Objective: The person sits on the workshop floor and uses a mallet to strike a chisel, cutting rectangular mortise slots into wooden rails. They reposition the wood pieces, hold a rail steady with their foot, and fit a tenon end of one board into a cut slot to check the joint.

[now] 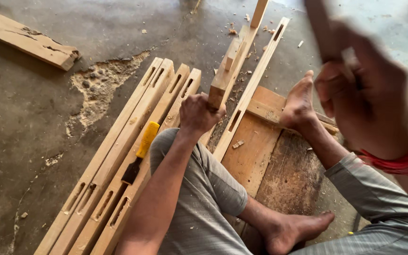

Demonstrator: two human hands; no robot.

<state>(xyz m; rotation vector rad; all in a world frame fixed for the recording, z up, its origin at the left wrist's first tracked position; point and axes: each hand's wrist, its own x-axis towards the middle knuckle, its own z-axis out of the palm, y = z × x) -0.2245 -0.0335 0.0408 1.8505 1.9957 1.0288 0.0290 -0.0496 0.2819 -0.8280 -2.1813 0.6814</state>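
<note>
Our left hand (199,113) clamps the wooden rail (230,71), its long axis running toward upper right; our right hand (364,94), raised at right, grips a blurred handle (318,28).

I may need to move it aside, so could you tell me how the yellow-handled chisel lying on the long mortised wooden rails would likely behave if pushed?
The yellow-handled chisel looks rigid, with a smooth plastic-looking handle, so it would probably slide. It lies along the long mortised wooden rails, so a sideways nudge might roll it towards a slot. Its dark blade end probably needs care.
</note>
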